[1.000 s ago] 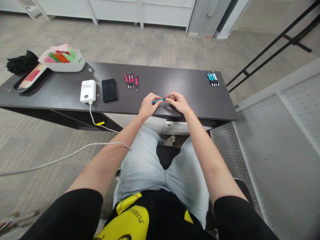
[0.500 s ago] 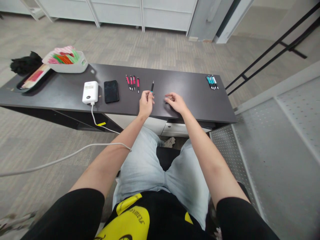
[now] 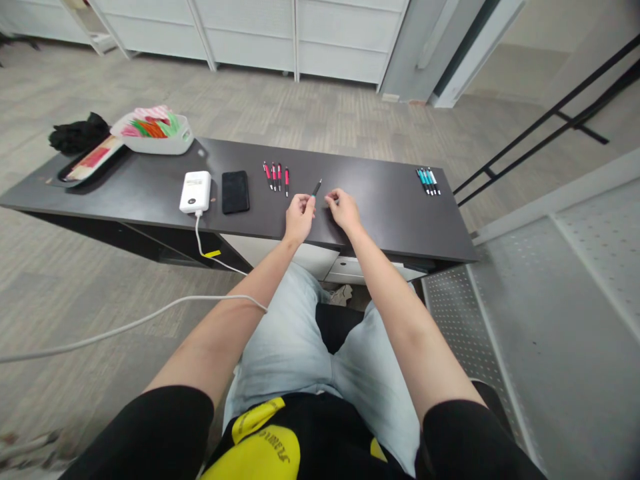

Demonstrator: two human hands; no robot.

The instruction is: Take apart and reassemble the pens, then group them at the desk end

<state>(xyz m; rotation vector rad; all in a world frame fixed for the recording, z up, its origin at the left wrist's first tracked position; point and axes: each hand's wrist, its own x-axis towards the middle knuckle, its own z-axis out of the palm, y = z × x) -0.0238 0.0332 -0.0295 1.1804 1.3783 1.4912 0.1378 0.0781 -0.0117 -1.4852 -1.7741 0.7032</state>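
Observation:
My left hand [image 3: 300,215] is closed around a pen [image 3: 317,187] whose dark tip sticks up and away past my fingers. My right hand [image 3: 342,208] hovers just to its right over the dark table [image 3: 380,213], fingers curled in a pinch on something I cannot make out. Several red pens [image 3: 277,176] lie in a row just beyond my left hand. Several teal pens [image 3: 429,180] lie near the table's far right corner.
A black phone [image 3: 235,191] and a white power bank [image 3: 195,191] with a white cable [image 3: 150,313] lie left of the red pens. A white basket [image 3: 155,130] of coloured items, a tray [image 3: 87,163] and a black cloth [image 3: 75,133] sit at the far left. A metal ramp [image 3: 550,320] flanks the right.
One second ago both hands held the teal pen level between them. They came apart: the left hand kept the pen and tilted it upward, the right hand let go and pinched shut.

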